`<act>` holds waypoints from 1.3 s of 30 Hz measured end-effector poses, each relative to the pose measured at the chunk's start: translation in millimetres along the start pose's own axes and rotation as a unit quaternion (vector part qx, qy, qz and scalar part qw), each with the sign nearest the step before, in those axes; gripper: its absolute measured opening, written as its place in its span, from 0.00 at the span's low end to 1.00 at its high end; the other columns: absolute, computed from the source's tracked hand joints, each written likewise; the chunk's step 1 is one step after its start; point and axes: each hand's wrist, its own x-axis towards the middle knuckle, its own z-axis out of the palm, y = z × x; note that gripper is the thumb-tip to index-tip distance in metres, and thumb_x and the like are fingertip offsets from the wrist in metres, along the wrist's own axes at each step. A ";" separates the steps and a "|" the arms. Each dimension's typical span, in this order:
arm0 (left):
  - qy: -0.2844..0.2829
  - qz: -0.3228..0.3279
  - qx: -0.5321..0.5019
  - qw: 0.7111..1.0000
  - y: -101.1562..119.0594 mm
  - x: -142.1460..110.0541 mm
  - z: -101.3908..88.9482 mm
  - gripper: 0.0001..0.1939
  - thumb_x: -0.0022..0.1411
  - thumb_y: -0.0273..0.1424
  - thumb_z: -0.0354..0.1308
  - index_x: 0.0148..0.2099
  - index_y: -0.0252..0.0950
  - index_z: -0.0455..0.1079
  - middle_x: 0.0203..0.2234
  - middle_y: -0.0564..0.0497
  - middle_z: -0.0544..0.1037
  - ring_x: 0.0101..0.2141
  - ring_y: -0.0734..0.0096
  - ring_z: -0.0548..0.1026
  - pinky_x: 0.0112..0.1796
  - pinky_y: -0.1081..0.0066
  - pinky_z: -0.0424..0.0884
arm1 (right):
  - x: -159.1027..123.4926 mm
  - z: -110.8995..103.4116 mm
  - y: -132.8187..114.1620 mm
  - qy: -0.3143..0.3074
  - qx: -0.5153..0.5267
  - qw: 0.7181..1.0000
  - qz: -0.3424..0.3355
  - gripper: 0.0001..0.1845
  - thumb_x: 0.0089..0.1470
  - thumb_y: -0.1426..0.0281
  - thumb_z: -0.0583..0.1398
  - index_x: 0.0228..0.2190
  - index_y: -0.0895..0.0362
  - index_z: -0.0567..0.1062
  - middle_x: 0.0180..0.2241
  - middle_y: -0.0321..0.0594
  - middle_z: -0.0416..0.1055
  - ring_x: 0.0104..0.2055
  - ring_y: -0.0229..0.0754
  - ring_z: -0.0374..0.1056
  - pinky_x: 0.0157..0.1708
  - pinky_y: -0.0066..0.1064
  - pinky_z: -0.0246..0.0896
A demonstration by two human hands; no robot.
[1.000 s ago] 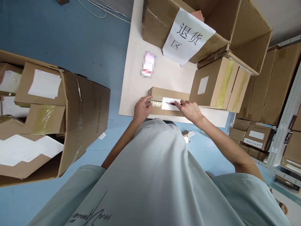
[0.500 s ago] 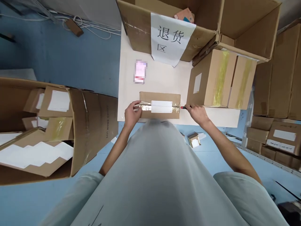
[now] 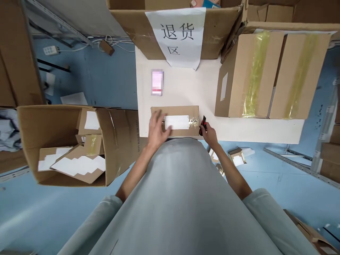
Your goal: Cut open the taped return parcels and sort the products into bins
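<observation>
While working at the worktop (image 3: 186,83), faces a carton (image 3: 216,32) bearing a sign (image 3: 177,42) reading 退货区. Has a taped box (image 3: 175,110) near the front edge, long axis left to right. Spreads the nearer left hand (image 3: 158,131) over its left end, grip apart. Can read nothing on the white label (image 3: 177,122). Clamps the right hand (image 3: 210,135) on a red-and-black cutter (image 3: 203,124) just past the right end.

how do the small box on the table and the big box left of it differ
The small box lies on the table; the big box stands beside the table. The small box has a white label on top; the big box is open, showing boxes inside. Both are brown cardboard.
</observation>
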 end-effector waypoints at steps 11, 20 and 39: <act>-0.224 0.232 0.048 0.945 43.5 70.7 75.9 0.86 0.47 0.45 0.86 0.88 0.35 0.27 0.83 0.22 0.24 0.81 0.19 0.24 0.75 0.25 0.28 | -38.1 -10.8 1.0 0.092 0.096 0.990 0.052 0.27 0.72 0.41 0.47 0.46 0.50 0.69 0.48 0.54 0.87 0.45 0.53 0.83 0.50 0.43 0.75; -0.216 0.237 0.027 0.947 43.7 81.5 62.5 0.84 0.43 0.47 0.87 0.87 0.34 0.38 0.82 0.16 0.40 0.80 0.09 0.41 0.74 0.23 0.40 | -48.2 -10.4 -33.9 0.189 0.137 0.969 0.084 0.33 0.69 0.35 0.49 0.45 0.51 0.70 0.47 0.55 0.87 0.46 0.53 0.84 0.52 0.43 0.76; -0.172 0.154 -0.191 0.954 -70.3 45.4 -49.1 0.78 0.48 0.57 0.84 0.87 0.48 0.41 0.83 0.35 0.47 0.82 0.30 0.49 0.77 0.38 0.58 | -71.8 17.2 -179.9 0.188 -0.056 0.980 0.047 0.34 0.77 0.45 0.47 0.62 0.53 0.78 0.44 0.47 0.86 0.45 0.55 0.84 0.48 0.42 0.78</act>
